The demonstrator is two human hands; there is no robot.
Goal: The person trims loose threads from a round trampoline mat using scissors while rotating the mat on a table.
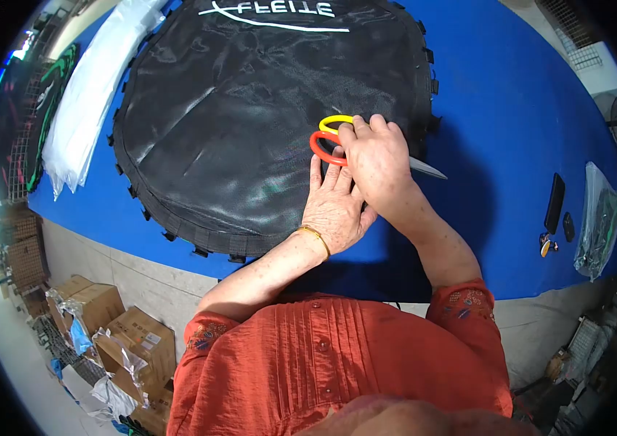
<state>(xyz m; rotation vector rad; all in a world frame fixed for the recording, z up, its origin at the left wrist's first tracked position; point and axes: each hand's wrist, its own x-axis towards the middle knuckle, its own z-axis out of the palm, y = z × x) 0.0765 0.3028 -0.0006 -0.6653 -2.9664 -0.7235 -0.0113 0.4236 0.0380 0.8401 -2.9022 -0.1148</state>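
Observation:
A large round black mesh mat (250, 138) lies on the blue table, with small black tabs around its edge and white lettering upside down at the far side. My left hand (334, 214), with a gold bracelet at the wrist, rests flat on the near right part of the mat, fingers extended. Just above it, my right hand (377, 156) is closed around a pair of scissors (329, 161) with red and yellow handles. The handles point left, and a metal blade sticks out to the right past the mat's edge. My right hand partly covers the left fingers and the scissors' middle.
Clear plastic sheeting (94, 94) lies along the left of the blue table (519, 131). At the right are a black bar-shaped object (554, 203), small items and a clear plastic bag (595, 225). Cardboard boxes (134, 341) stand on the floor, lower left.

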